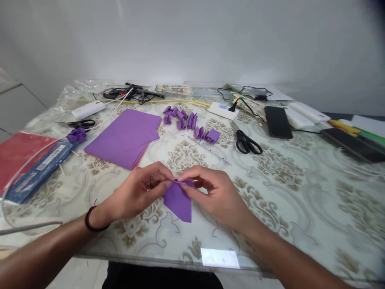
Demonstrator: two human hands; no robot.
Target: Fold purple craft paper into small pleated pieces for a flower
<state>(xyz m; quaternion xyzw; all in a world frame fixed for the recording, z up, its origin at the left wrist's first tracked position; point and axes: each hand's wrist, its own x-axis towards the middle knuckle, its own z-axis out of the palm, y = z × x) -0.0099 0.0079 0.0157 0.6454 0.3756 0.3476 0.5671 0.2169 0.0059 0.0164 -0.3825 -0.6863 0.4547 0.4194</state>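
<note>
Between my hands is a small piece of purple paper [178,202], its upper edge folded over in a narrow strip. My left hand [141,190] pinches that folded edge near its middle between thumb and fingertips. Close beside it, my right hand [212,190] pinches the same edge, the two sets of fingertips almost touching. The paper's lower part hangs toward me and ends in a slanted point. Several folded purple paper pieces [191,120] stand in a loose group beyond my hands. A stack of purple paper sheets [123,136] lies to their left.
Black-handled scissors [247,143] and a clear ruler [210,150] lie beyond my right hand. Another pair of scissors [81,123] is at left, near a crumpled purple paper [77,135]. A white power strip [223,110], cables and a phone [278,122] sit farther back.
</note>
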